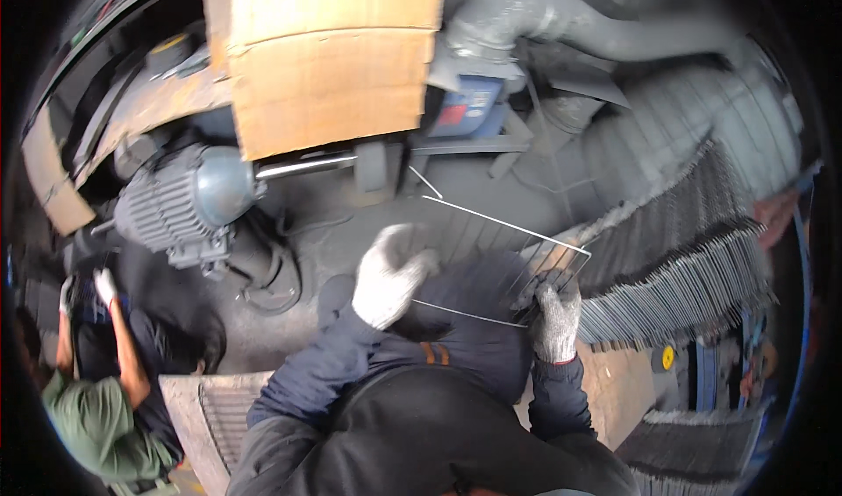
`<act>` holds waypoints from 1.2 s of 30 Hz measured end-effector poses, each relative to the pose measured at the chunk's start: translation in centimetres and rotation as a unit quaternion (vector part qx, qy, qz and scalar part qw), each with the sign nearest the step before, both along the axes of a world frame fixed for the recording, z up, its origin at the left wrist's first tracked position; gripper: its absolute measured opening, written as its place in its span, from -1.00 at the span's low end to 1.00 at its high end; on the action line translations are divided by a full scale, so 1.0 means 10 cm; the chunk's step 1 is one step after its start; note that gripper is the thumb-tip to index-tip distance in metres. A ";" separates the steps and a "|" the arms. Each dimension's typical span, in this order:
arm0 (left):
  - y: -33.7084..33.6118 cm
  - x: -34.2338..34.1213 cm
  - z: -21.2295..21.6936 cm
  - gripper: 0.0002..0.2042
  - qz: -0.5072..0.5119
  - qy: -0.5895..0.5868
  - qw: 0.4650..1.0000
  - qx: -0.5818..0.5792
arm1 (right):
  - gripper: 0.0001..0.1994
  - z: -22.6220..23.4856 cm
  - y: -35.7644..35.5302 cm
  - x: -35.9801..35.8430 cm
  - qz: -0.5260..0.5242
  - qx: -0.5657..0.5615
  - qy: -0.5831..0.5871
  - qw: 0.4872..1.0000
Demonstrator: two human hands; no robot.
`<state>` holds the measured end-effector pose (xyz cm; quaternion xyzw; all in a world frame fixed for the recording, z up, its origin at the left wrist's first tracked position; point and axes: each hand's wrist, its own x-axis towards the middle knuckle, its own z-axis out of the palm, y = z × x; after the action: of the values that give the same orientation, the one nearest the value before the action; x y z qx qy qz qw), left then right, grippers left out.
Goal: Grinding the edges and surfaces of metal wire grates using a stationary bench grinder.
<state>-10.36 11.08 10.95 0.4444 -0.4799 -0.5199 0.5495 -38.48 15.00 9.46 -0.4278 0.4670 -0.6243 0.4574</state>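
Note:
A thin wire rack [509, 225] is held over my lap, its bright outer wires plain and its inner bars blurred. My right hand [559, 316], in a pale knitted glove, is closed on the rack's right end, where some fingers are hidden. My left hand [390, 277], gloved the same way, is beside the rack's left end. Its thumb and fingers look curved and apart, though motion smears the tips. To the right of my right hand stands a long row of dark, tightly stacked wire racks [675, 259].
A grey motor [180, 202] with a shaft and wheel [372, 164] stands ahead, below a cardboard sheet [338, 57]. A large duct [693, 136] bends at the far right. More stacked racks [693, 448] lie at lower right. Another person [110, 417] sits at left, wearing gloves.

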 end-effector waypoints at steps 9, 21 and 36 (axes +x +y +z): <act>0.22 -0.02 -0.28 -0.52 0.140 0.070 0.984 -0.084 | -0.76 2.53 0.49 -0.86 -0.262 -0.539 0.099 0.794; 0.48 -0.19 -0.20 -0.71 0.028 0.108 0.994 0.015 | -0.66 3.07 0.12 -2.47 -0.365 -0.254 0.797 0.409; 1.43 1.45 0.11 -0.76 0.238 -0.187 0.951 0.064 | -0.79 2.64 0.01 -2.50 -0.301 -0.184 0.720 0.597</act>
<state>4.11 25.36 12.04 0.6693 -0.4197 -0.3113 0.5283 -63.50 15.08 35.89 -0.6487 0.6223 -0.2884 -0.3297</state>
